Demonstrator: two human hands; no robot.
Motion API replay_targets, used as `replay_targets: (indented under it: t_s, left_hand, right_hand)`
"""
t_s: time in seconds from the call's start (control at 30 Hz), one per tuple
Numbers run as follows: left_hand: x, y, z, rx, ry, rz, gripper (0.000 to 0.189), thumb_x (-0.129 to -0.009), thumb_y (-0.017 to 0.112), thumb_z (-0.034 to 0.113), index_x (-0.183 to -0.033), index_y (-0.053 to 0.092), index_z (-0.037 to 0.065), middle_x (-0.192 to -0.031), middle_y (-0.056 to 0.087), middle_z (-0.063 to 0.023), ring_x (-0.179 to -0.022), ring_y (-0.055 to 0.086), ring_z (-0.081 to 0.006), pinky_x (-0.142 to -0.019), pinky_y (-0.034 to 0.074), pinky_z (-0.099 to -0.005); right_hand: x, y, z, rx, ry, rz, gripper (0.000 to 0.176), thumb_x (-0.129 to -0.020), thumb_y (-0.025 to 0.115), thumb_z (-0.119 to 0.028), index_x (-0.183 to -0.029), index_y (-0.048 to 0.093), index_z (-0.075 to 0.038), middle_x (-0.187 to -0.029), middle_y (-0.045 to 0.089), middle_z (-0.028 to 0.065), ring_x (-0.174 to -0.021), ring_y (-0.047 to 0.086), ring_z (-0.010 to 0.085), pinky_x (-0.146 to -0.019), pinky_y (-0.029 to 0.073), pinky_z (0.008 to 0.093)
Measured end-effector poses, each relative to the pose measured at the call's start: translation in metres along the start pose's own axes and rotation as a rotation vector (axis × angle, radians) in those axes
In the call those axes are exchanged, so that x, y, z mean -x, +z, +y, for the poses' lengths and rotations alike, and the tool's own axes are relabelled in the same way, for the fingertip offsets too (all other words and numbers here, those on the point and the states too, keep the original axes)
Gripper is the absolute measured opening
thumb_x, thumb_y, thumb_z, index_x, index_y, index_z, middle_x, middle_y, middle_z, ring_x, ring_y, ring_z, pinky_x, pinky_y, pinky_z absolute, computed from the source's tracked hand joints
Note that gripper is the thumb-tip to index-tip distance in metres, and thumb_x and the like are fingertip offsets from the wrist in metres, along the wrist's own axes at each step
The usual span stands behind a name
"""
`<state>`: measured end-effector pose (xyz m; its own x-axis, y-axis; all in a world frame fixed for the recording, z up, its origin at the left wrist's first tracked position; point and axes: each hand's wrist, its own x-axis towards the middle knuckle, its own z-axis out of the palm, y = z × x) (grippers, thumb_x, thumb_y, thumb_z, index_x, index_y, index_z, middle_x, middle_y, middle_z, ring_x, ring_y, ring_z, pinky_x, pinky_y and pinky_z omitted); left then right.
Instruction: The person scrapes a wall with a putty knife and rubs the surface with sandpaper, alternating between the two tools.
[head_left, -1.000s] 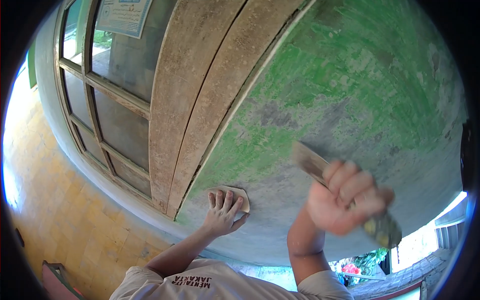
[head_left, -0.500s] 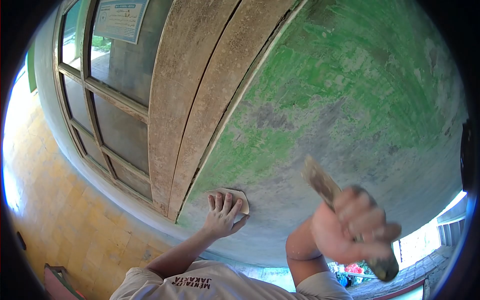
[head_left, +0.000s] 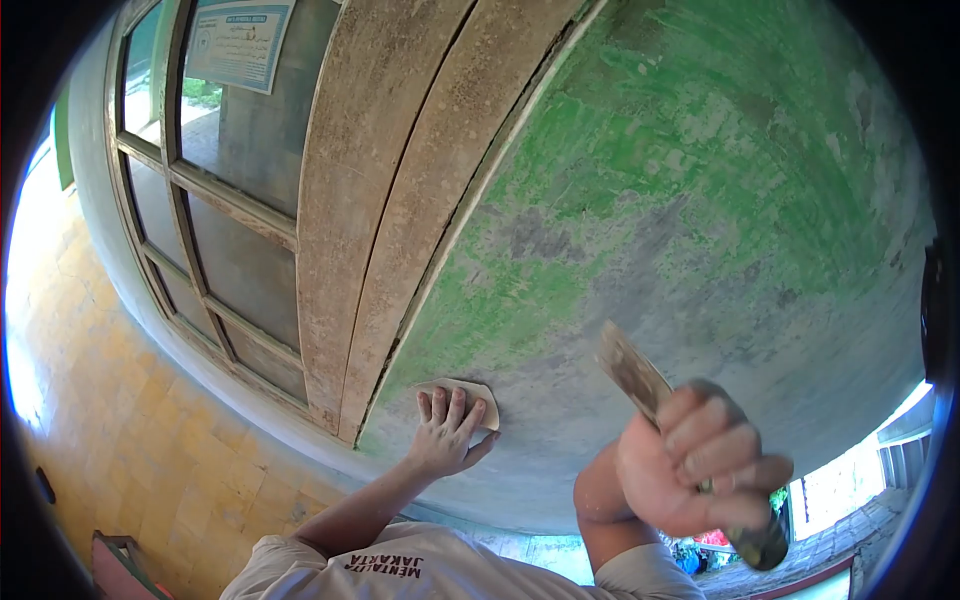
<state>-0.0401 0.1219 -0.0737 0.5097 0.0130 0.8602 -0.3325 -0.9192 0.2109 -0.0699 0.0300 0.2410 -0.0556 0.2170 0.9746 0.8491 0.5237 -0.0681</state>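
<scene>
My left hand (head_left: 447, 432) presses a thin beige flat piece (head_left: 482, 398) against the lower part of the wall, with its fingers spread over the piece. What the piece is made of I cannot make out. My right hand (head_left: 695, 465) is wrapped round the handle of a scraper (head_left: 638, 372), held in front of the wall. Its worn, stained blade points up and left, and the dark handle end sticks out below my fist. The wall (head_left: 600, 250) has patchy green paint above and bare grey below.
Left of the wall stands a worn wooden frame (head_left: 350, 230) beside a paned window (head_left: 240, 250) with a paper notice (head_left: 238, 42). Yellowish floor tiles (head_left: 170, 440) spread at lower left. Brick paving (head_left: 835, 540) and pinkish-red flowers (head_left: 712, 538) lie at lower right.
My right hand and the scraper have shifted slightly left and down. My left hand stays on the beige piece in the same spot.
</scene>
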Motion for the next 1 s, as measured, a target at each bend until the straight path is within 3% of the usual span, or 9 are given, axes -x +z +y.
replay_targets:
  t_s: [0.2, 0.27, 0.33, 0.4, 0.57, 0.7, 0.8, 0.83, 1.0]
  left_hand:
    - [-0.001, 0.0, 0.0, 0.02, 0.0, 0.008, 0.091, -0.08, 0.065, 0.045, -0.143, 0.017, 0.002, -0.148, -0.001, -0.0319, -0.135, -0.011, -0.051, -0.104, -0.004, -0.0657]
    - [-0.003, 0.001, -0.001, 0.012, 0.004, 0.027, 0.091, -0.079, 0.065, 0.045, -0.143, 0.017, 0.002, -0.148, -0.001, -0.0315, -0.135, -0.011, -0.051, -0.104, -0.004, -0.0659]
    - [-0.001, 0.002, 0.001, 0.008, 0.005, 0.034, 0.091, -0.079, 0.066, 0.045, -0.143, 0.017, 0.002, -0.148, -0.002, -0.031, -0.135, -0.011, -0.051, -0.104, -0.004, -0.066]
    - [0.002, 0.004, 0.003, 0.081, -0.079, 0.042, 0.079, -0.078, 0.066, 0.045, -0.14, 0.031, 0.012, -0.151, 0.005, -0.023, -0.138, -0.001, -0.0465, -0.106, 0.0, -0.0633]
    - [0.003, 0.008, 0.001, 0.06, -0.064, 0.067, 0.079, -0.079, 0.065, 0.046, -0.141, 0.03, 0.012, -0.152, 0.003, -0.0222, -0.139, -0.006, -0.0447, -0.106, -0.003, -0.0623]
    - [0.003, 0.009, 0.001, 0.053, -0.055, 0.072, 0.079, -0.08, 0.063, 0.047, -0.142, 0.029, 0.012, -0.152, 0.002, -0.0219, -0.139, -0.008, -0.0446, -0.106, -0.004, -0.0621]
    - [0.004, 0.009, 0.002, 0.042, -0.056, 0.064, 0.079, -0.08, 0.063, 0.048, -0.142, 0.029, 0.011, -0.152, 0.002, -0.0222, -0.139, -0.008, -0.0445, -0.106, -0.004, -0.0621]
    - [0.003, 0.009, 0.001, 0.038, -0.058, 0.066, 0.079, -0.08, 0.063, 0.048, -0.142, 0.029, 0.011, -0.152, 0.002, -0.0222, -0.139, -0.008, -0.0445, -0.106, -0.004, -0.0621]
    - [0.006, 0.01, 0.002, 0.052, -0.068, 0.051, 0.079, -0.08, 0.064, 0.047, -0.141, 0.03, 0.01, -0.151, 0.003, -0.024, -0.138, -0.005, -0.047, -0.106, -0.003, -0.0636]
  right_hand:
    - [-0.004, 0.009, 0.012, 0.066, 0.123, 0.175, 0.027, -0.096, 0.045, -0.028, -0.076, 0.036, -0.013, -0.053, 0.033, -0.0015, -0.046, 0.03, 0.0082, -0.046, 0.023, 0.0242]
    - [-0.002, 0.003, -0.002, -0.023, -0.064, 0.152, 0.022, -0.089, 0.054, -0.015, -0.078, 0.035, -0.011, -0.052, 0.031, -0.0001, -0.042, 0.027, 0.0108, -0.042, 0.025, 0.0271]
    - [0.0, 0.01, 0.007, -0.068, -0.143, 0.226, 0.025, -0.09, 0.056, -0.018, -0.078, 0.035, -0.011, -0.052, 0.031, 0.0, -0.042, 0.028, 0.0111, -0.042, 0.026, 0.0281]
    - [0.003, 0.008, 0.024, 0.008, 0.199, 0.184, 0.027, -0.095, 0.047, -0.031, -0.078, 0.037, -0.012, -0.055, 0.035, -0.0011, -0.046, 0.03, 0.0095, -0.047, 0.023, 0.0246]
    - [0.004, 0.001, -0.002, -0.037, -0.085, 0.06, 0.022, -0.095, 0.044, -0.026, -0.079, 0.039, -0.012, -0.057, 0.038, -0.0003, -0.047, 0.034, 0.011, -0.045, 0.026, 0.0267]
    - [0.01, 0.001, 0.023, 0.048, 0.099, 0.135, 0.021, -0.094, 0.045, -0.025, -0.078, 0.04, -0.012, -0.056, 0.038, -0.0002, -0.047, 0.032, 0.0094, -0.045, 0.024, 0.0268]
    - [0.009, -0.006, 0.015, -0.068, 0.055, 0.129, 0.022, -0.094, 0.046, -0.025, -0.078, 0.039, -0.012, -0.056, 0.037, -0.0001, -0.046, 0.031, 0.0093, -0.044, 0.023, 0.0265]
    - [0.009, -0.004, 0.007, -0.063, -0.036, 0.183, 0.023, -0.089, 0.057, -0.024, -0.079, 0.041, -0.01, -0.052, 0.038, 0.0014, -0.04, 0.033, 0.0113, -0.04, 0.029, 0.0273]
    - [0.012, 0.001, 0.011, 0.043, -0.027, 0.079, 0.02, -0.093, 0.049, -0.021, -0.079, 0.038, -0.011, -0.053, 0.034, -0.0005, -0.044, 0.028, 0.0101, -0.042, 0.022, 0.0257]
